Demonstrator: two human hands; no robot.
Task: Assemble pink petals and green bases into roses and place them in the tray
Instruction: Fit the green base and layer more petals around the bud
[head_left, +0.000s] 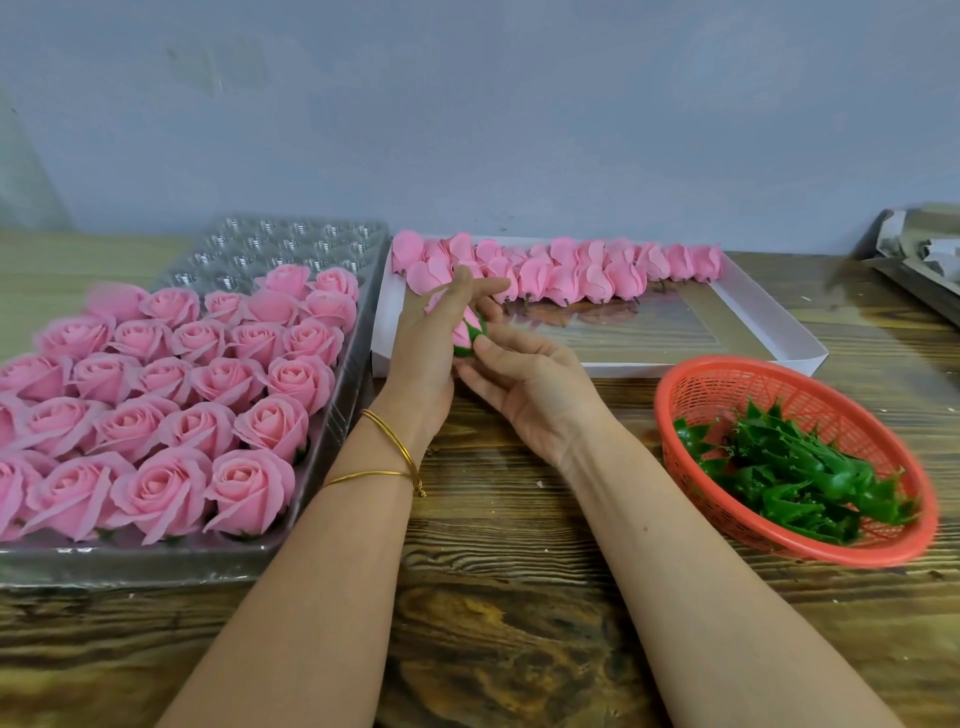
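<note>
My left hand (431, 338) holds a pink rose head (464, 325) over the table's middle. A green base (474, 336) sits on its underside, and my right hand (524, 374) pinches that base with thumb and fingers. The clear plastic tray (317, 457) at the left holds several finished pink roses (208, 384); its far cells (291, 244) stand bare. A white box (769, 317) behind my hands carries a row of pink petal heads (571, 270) along its far side. The red basket (691, 384) at the right holds several green bases (789, 478).
The wooden table (519, 623) runs under everything, with a grey wall behind. A grey pile of trays or wrapping (919, 260) lies at the far right edge. Gold bangles circle my left wrist.
</note>
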